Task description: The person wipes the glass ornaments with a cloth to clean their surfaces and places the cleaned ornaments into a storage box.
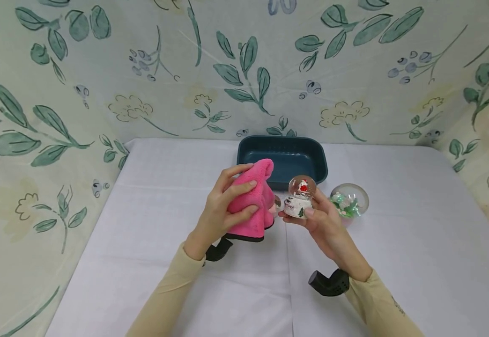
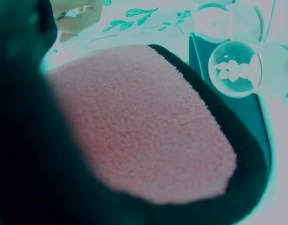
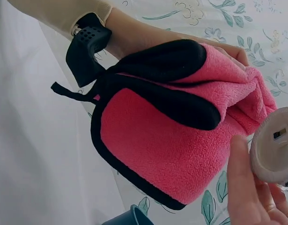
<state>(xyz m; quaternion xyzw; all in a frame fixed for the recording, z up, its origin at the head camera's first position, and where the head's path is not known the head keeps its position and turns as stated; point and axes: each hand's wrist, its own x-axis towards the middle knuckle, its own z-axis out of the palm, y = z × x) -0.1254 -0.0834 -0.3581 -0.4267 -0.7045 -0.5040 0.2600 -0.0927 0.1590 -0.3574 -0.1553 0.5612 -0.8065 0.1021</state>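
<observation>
My left hand grips a folded pink towel with black edging, its fingers spread over the front. In my right hand is a small snow globe, held by its white base with the clear dome upward and a red-and-white figure inside. The right wrist view shows the pale underside of its base, with a small dark switch. Towel and globe are side by side, close together. Another globe shows behind the towel, mostly hidden by it.
A dark teal tray stands at the back middle of the white-covered table. A larger snow globe with green decoration stands right of my right hand, partly behind it. A floral cloth hangs behind the table.
</observation>
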